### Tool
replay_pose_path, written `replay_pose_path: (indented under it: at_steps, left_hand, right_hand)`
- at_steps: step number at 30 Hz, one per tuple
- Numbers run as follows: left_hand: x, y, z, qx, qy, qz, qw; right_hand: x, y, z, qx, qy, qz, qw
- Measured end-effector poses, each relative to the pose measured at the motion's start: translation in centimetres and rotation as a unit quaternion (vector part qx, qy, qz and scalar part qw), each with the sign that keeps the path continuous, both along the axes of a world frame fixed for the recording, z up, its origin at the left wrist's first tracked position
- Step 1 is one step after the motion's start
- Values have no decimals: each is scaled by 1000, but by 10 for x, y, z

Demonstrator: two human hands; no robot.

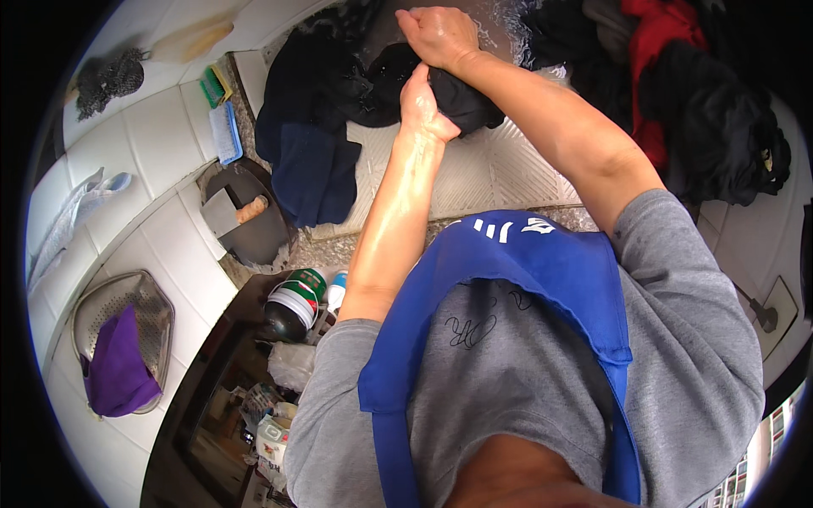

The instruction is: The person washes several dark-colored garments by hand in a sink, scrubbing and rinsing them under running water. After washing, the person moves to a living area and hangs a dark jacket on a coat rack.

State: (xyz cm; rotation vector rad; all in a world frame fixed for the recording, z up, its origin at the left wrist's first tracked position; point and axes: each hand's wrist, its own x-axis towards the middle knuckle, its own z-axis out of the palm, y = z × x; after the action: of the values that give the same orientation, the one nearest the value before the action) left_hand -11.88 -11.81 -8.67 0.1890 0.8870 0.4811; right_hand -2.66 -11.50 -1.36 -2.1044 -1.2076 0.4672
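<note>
My left hand [420,108] is wet and wraps around a bunched wet black cloth [467,101], which shows between its thumb and fingers. Just beyond it, my right hand [439,35] is curled into a fist over the cloth; whether fabric is inside that fist is hidden. Under the cloth lies a pale ridged washboard slab [470,171] in a stone-like surround. A dark navy garment [314,165] drapes over its left side. Soapy water [502,32] shows past my right hand.
At right lies a heap of black clothes [705,120] with a red garment [657,38]. To the left are a blue scrub brush [225,133], a green-and-yellow brush [215,86], a scraper [222,213] and a lidded bucket [295,298]. A purple cloth [120,368] hangs in a metal wall basket [136,292].
</note>
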Motion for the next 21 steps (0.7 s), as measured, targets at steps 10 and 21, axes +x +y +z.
replay_pose_path:
  at_steps: [10,21]
  left_hand:
    - [49,46,-8,-72,44,-9,996]
    - [64,123,-108,517,412,-64,747]
  right_hand:
    - [48,37,-116,150,53,-67,985]
    - [127,63,-194,-30,-73,-276,958]
